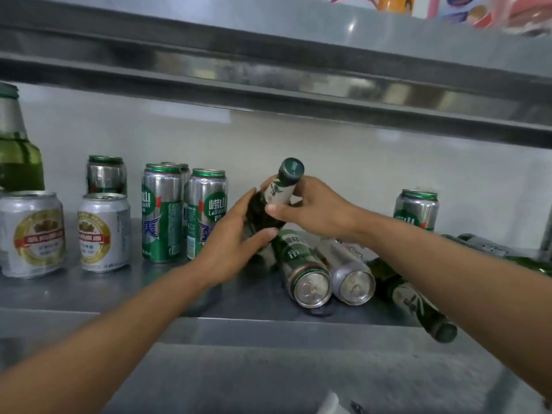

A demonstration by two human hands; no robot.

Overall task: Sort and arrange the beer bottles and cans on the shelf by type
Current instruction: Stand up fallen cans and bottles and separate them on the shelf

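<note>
Just right of centre, a dark green bottle (pixel 277 198) held in both hands, tilted with the cap toward 1 o'clock, above the steel shelf (pixel 89 294). Round its lower body from 8 o'clock, the left hand (pixel 236 240), fingers curled over the far side of the glass and thumb on the near side, hiding the base. On the silver neck label from 3 o'clock, the right hand (pixel 310 210), thumb in front and fingers wrapped behind. Below the bottle at 5 o'clock, lying side by side and touching, with bases toward the camera: a green lying can (pixel 304 273) and a silver lying can (pixel 349 273). Further toward 4 o'clock, a second green bottle (pixel 415 303) flat on its side, cap past the shelf's front edge. At 3 o'clock, upright by the back wall, a lone green can (pixel 416 210). At 9 o'clock, upright tall green cans (pixel 162 213), then two short silver-and-gold cans (pixel 103 233). At the far 9 o'clock edge, a large green bottle (pixel 15 150), upright.
</note>
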